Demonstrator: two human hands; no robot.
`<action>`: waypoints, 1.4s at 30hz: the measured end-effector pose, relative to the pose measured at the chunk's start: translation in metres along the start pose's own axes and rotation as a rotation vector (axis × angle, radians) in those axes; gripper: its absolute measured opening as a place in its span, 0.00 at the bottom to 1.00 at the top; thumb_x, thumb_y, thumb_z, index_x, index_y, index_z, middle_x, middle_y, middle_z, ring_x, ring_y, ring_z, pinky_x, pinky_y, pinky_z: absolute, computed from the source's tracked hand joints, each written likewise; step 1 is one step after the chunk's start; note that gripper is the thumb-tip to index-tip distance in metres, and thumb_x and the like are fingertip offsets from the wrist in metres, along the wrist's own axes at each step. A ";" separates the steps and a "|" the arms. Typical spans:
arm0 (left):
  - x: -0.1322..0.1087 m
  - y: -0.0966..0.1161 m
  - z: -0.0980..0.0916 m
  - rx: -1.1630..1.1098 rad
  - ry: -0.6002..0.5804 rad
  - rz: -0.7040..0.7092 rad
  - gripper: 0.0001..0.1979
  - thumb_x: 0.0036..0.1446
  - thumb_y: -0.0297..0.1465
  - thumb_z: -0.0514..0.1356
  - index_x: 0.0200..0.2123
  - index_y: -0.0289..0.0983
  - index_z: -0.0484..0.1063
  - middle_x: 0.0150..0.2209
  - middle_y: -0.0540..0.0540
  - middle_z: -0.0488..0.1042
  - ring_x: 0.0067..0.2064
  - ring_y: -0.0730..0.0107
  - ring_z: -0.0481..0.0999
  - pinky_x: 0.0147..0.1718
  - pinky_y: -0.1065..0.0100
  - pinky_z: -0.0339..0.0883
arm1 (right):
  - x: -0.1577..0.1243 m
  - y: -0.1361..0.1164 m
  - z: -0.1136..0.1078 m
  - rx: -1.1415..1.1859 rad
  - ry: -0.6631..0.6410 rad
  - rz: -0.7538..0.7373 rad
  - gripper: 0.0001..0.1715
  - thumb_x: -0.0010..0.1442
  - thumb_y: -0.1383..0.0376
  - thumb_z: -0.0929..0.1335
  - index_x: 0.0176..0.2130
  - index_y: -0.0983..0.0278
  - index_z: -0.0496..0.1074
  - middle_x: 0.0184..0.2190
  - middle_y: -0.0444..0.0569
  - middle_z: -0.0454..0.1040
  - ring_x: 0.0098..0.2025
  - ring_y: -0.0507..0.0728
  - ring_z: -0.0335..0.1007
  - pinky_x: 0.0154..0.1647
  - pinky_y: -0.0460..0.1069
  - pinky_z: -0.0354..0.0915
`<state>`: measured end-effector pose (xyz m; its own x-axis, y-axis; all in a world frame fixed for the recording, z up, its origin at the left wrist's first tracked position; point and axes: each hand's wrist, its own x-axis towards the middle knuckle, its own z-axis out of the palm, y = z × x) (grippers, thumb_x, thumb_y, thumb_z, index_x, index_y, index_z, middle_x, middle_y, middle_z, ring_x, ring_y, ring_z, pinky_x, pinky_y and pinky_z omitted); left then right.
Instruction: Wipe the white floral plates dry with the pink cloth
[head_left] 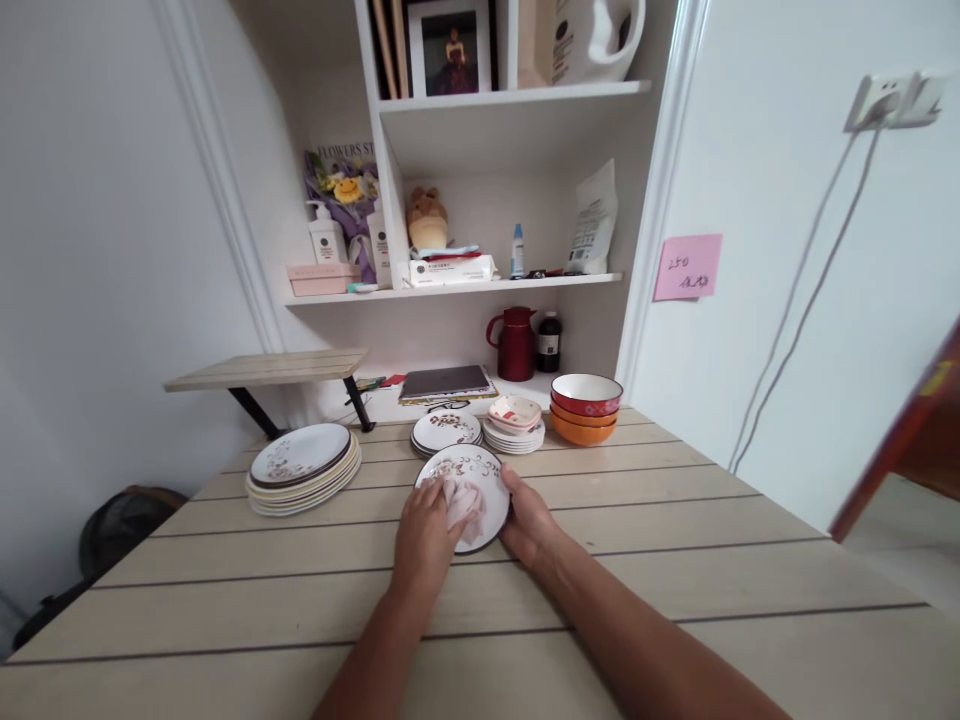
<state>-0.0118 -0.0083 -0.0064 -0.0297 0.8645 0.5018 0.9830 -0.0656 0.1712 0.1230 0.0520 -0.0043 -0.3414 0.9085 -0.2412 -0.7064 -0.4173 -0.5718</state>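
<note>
A white plate (491, 505) with a dark rim and brown floral print is tilted up toward me above the table. My right hand (527, 515) grips its right edge, thumb on the front and the other fingers hidden behind. Against the plate's face my left hand (426, 525) presses a pale pink cloth (465, 505), its fingers closed over part of it. Just behind the held plate lies a short stack of matching plates (447, 430). Beside that stack, small white dishes (516, 440) carry pink-patterned square bowls (514, 413) on top.
A taller plate stack (301, 455) stands at the left, near a small raised wooden shelf (266, 368). Red and orange bowls (585, 410) are stacked at the back right. Behind the slatted table (675, 560) are a red jug (515, 345), a dark bottle (549, 343) and a laptop (445, 382).
</note>
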 end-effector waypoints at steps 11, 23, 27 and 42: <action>-0.012 0.022 -0.003 -0.012 0.003 0.272 0.32 0.52 0.24 0.60 0.61 0.37 0.58 0.63 0.43 0.60 0.66 0.59 0.53 0.63 0.51 0.49 | -0.011 -0.006 -0.002 -0.153 -0.161 0.087 0.23 0.63 0.57 0.62 0.53 0.67 0.67 0.44 0.55 0.78 0.45 0.59 0.75 0.52 0.57 0.66; -0.015 0.014 -0.008 0.155 0.154 -0.205 0.20 0.59 0.36 0.55 0.54 0.37 0.69 0.61 0.38 0.62 0.64 0.47 0.55 0.60 0.39 0.45 | -0.012 -0.006 0.001 -0.130 -0.043 0.097 0.23 0.64 0.56 0.62 0.53 0.65 0.68 0.46 0.53 0.77 0.45 0.58 0.75 0.53 0.56 0.66; -0.015 0.010 -0.006 0.122 0.094 -0.224 0.22 0.56 0.30 0.59 0.54 0.34 0.68 0.60 0.36 0.63 0.62 0.49 0.60 0.57 0.48 0.56 | -0.012 -0.010 0.003 -0.077 -0.029 0.097 0.24 0.65 0.57 0.60 0.54 0.67 0.68 0.45 0.53 0.78 0.45 0.59 0.75 0.52 0.56 0.67; -0.012 0.013 -0.009 -0.151 0.181 -0.024 0.28 0.52 0.30 0.62 0.56 0.40 0.60 0.61 0.39 0.58 0.60 0.54 0.62 0.57 0.52 0.59 | -0.011 -0.019 0.004 -0.013 -0.094 0.148 0.28 0.66 0.55 0.57 0.56 0.69 0.66 0.47 0.56 0.77 0.48 0.60 0.73 0.54 0.57 0.64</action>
<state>-0.0006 -0.0239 -0.0026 -0.0982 0.7639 0.6379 0.9438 -0.1318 0.3031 0.1382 0.0498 0.0124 -0.4984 0.8304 -0.2492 -0.6364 -0.5456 -0.5453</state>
